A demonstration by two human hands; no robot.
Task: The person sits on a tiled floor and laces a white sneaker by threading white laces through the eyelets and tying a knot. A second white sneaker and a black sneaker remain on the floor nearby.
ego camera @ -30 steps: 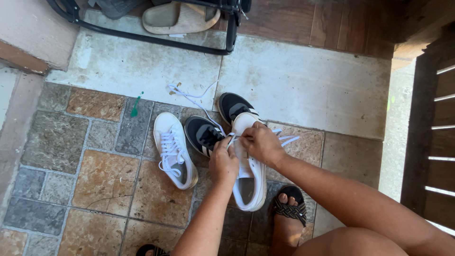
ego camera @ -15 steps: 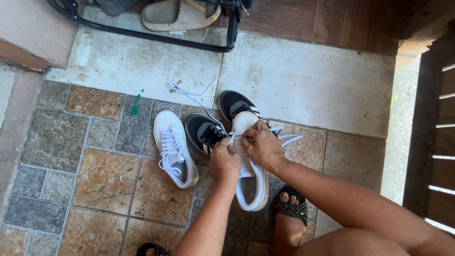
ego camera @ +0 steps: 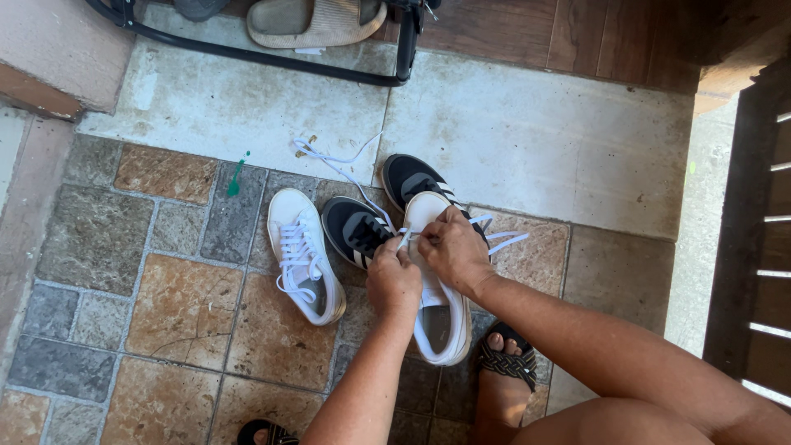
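Floor of mixed stone tiles, seen from above. At far left, a green splash mark is seen on the tile edge. Next, a white sneaker is laid flat, toe away from the person, laces threaded and loose. Just beside it, a black sneaker with white stripes is partly tucked under the hands; a second black sneaker sits behind it. A loose white lace is trailed from the hands out over the pale slab.

Left hand is closed, a lace end pinched between fingertips over the front of the second white sneaker. Right hand is closed too, lace gripped near the toe-side eyelets; the two hands are touching or nearly so. Lace ends are fanned out to the right of the hands.

Below the shoe, a foot in a black woven sandal is planted. At top, a beige slide sandal rests behind a black metal frame. At far right, a dark slatted wooden structure is seen.
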